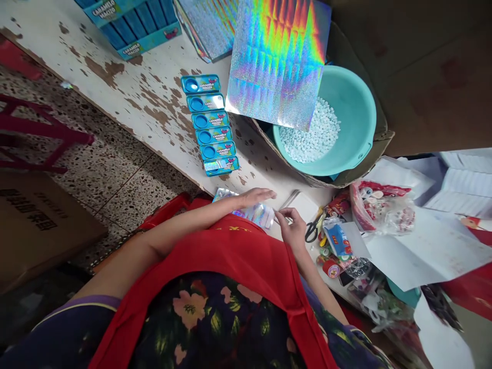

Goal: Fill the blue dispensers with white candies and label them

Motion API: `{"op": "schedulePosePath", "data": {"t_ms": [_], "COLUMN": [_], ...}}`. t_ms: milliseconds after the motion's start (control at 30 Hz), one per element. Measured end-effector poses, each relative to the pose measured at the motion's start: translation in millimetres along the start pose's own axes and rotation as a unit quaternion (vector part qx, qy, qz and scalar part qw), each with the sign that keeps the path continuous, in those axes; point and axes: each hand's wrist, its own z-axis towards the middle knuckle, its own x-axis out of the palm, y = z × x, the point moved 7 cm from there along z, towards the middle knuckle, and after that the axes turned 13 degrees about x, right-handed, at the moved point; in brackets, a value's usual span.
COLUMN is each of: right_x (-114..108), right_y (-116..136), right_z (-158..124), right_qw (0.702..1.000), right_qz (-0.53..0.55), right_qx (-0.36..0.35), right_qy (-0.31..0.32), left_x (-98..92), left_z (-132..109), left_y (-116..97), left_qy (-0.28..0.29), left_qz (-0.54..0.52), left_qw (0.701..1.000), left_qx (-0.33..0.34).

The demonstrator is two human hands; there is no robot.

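My left hand lies with its fingers stretched out over a shiny holographic sheet at the table edge, close against my red apron. At the sheet's right end, my right hand has thumb and forefinger pinched together on its edge; whether a single sticker is between them is too small to tell. Ahead of my hands, several blue tins labelled "Caramelo Macizo" form a column. The nearest tin has a shiny strip across it; the others show a round recess.
A large holographic sheet partly covers a turquoise basin of white pellets, set in a cardboard box. Blue display boxes stand at the far left. Scissors, papers and plastic bags crowd the right side.
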Motion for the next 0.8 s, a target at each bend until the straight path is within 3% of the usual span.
{"op": "schedulePosePath", "data": {"t_ms": [67,167,300,467,600,700,800], "right_x": [-6,-11,-6,23,54,74,96], "right_y": [9,20,43,104,158,183,192], "right_z": [4,10,20,26,26,32,47], "right_qw": [0.998,0.993,0.984,0.975,0.968,0.969,0.975], "right_qz": [0.047,0.106,0.174,0.217,0.215,0.188,0.153], "right_qx": [0.033,0.054,0.046,-0.006,-0.097,-0.152,-0.162], "right_qy": [0.000,0.001,-0.002,0.046,0.089,0.056,0.020], "left_x": [5.1,-2.1,-37.9,-85.7,-126.4,-154.0,-176.4], "left_z": [-7,-24,-54,-104,-144,-160,-161], "left_y": [-18,-40,-77,-117,-130,-129,-117], "left_qy": [0.025,0.007,-0.078,-0.168,-0.263,-0.301,-0.321], "left_qz": [-0.094,-0.087,0.066,0.162,0.191,0.213,0.234], "left_qw": [0.995,0.996,0.994,0.970,0.940,0.923,0.911], "left_qx": [0.000,-0.027,-0.036,-0.065,-0.105,-0.112,-0.109]}}
